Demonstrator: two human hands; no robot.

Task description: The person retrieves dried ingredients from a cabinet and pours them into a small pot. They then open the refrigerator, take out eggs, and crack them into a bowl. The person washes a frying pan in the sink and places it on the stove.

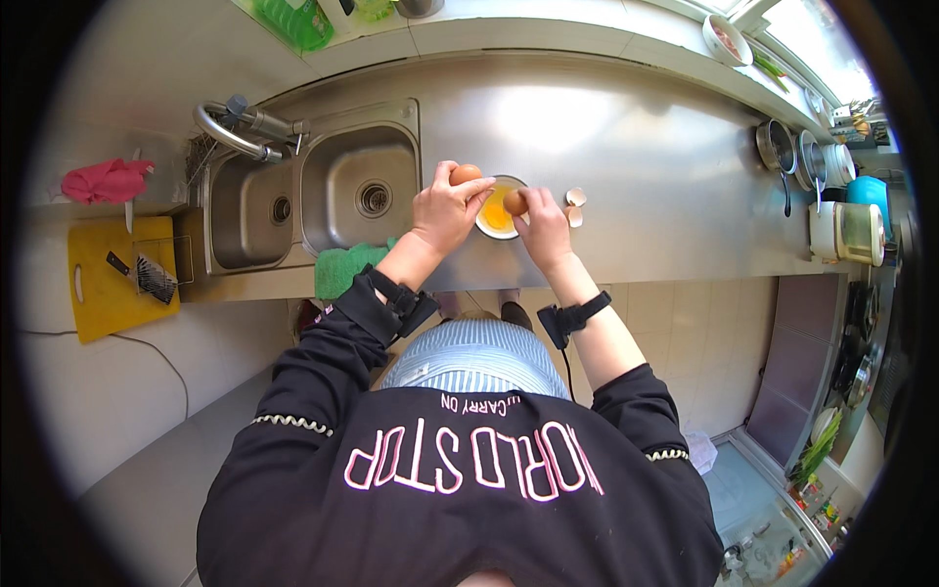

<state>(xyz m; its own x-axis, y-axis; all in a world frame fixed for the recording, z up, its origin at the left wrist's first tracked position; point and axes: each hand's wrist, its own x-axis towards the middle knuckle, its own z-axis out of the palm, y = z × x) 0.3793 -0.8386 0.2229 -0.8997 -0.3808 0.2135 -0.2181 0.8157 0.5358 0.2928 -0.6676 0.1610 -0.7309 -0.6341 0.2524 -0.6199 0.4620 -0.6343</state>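
Observation:
A brown egg point(465, 174) is held in my left hand point(444, 207), at the left rim of a small bowl point(502, 236) on the steel counter. My right hand point(544, 227) grips another brown egg or eggshell point(515, 202) over the bowl's right side; whether it is whole cannot be told. Inside the bowl lies yellow egg yolk point(497, 214) with clear egg white. Two pieces of empty eggshell point(576, 197) rest on the counter just right of my right hand.
To the left is a steel double sink point(359, 187) with a faucet point(235, 132); a green cloth point(348, 270) hangs over its front edge. A yellow cutting board point(121, 293) stands far left. Pans point(776, 147) and a white appliance point(843, 231) stand at the counter's right end.

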